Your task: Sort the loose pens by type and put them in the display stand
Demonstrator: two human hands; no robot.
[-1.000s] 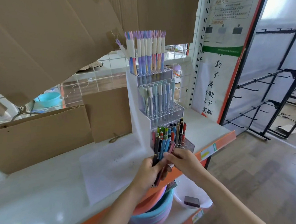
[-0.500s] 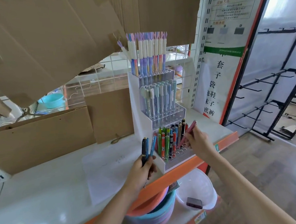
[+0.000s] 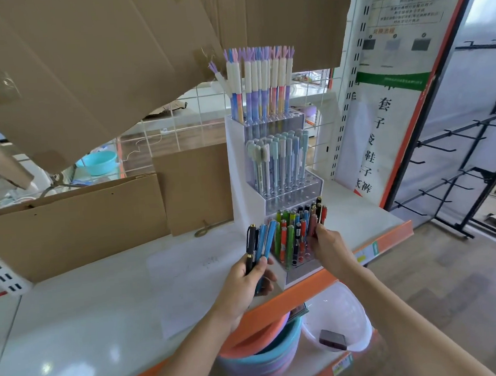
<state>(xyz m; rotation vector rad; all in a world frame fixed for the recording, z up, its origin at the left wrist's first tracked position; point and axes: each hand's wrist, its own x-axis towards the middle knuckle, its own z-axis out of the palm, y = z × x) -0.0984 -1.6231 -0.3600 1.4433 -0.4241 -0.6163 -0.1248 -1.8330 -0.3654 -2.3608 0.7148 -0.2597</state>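
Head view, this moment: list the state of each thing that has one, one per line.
Left hand: grips a bundle of loose pens, upright.
Right hand: pinches a pink pen at the bottom tier.
Display stand: upright on the shelf.
Top tier: filled.
Middle tier: front holes empty.
Bottom tier: partly filled.

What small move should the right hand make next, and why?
Probably press the pink pen down into its hole in the bottom tier of the stand. The right hand pinches it there, while the left hand holds more pens to sort.
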